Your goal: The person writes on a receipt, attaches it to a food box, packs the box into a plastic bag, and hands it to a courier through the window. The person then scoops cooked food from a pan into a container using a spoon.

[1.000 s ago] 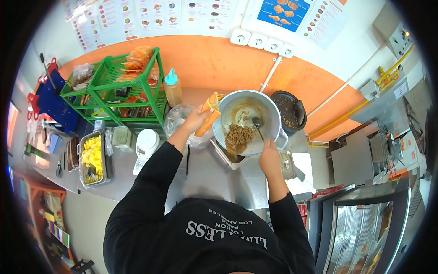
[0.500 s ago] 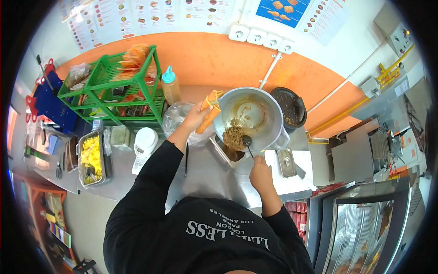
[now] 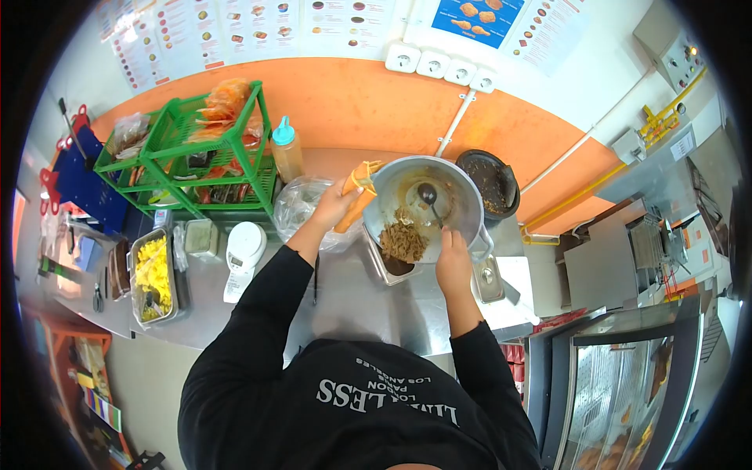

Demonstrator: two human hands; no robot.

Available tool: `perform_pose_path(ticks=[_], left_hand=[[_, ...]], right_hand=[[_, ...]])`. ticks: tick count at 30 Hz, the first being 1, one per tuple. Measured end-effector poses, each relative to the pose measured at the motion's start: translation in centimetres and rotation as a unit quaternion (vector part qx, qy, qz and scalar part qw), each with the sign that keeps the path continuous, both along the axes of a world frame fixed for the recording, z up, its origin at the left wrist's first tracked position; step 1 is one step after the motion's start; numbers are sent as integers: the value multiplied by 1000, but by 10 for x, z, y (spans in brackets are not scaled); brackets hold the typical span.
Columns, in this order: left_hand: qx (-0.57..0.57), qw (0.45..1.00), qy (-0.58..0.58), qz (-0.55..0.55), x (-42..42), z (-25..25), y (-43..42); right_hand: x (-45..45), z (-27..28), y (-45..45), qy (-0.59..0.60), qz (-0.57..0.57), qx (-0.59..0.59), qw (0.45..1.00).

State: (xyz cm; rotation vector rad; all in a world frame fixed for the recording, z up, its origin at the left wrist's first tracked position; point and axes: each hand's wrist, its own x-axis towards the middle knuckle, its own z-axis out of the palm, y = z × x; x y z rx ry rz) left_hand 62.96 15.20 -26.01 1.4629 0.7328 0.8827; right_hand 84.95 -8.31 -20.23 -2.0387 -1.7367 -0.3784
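A large grey metal pot [image 3: 464, 168] is tilted over a metal tray [image 3: 381, 272] on the counter. Brown minced food [image 3: 403, 241] lies in the pot's lower near side. My left hand [image 3: 337, 205] is wrapped round an orange cloth [image 3: 359, 205] at the pot's left rim. A dark spoon [image 3: 428, 193] is in my right hand [image 3: 453, 254], its bowl inside the pot against the far inner side. Dark contents show in part of the tray; the pot hides the rest.
Left are a green rack [image 3: 205, 141], a squeeze bottle [image 3: 287, 153], a plastic bag [image 3: 294, 205], a white scale [image 3: 245, 249] and a yellow food tray [image 3: 153, 274]. Right are a dark bowl [image 3: 487, 184], a lidded metal container [image 3: 489, 280] and a white board [image 3: 515, 294] with a knife.
My right hand and the spoon went down to the brown food at the pot's near edge, then back up toward the far side. My left hand stays on the cloth at the rim.
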Motion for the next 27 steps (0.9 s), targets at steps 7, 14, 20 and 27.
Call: perform_pose_path(ticks=[7, 14, 20, 27], left_hand=[[11, 1000, 11, 9, -5, 4, -4], [-2, 1000, -16, -7, 3, 6, 0], [-13, 1000, -17, -11, 7, 11, -3], [10, 1000, -23, -12, 11, 10, -2]], right_hand=[[-18, -2, -19, 108, 11, -183, 977], [-18, -3, -11, 115, 29, -109, 987], [-27, 11, -26, 101, 7, -133, 986], [-9, 6, -34, 80, -43, -96, 991]])
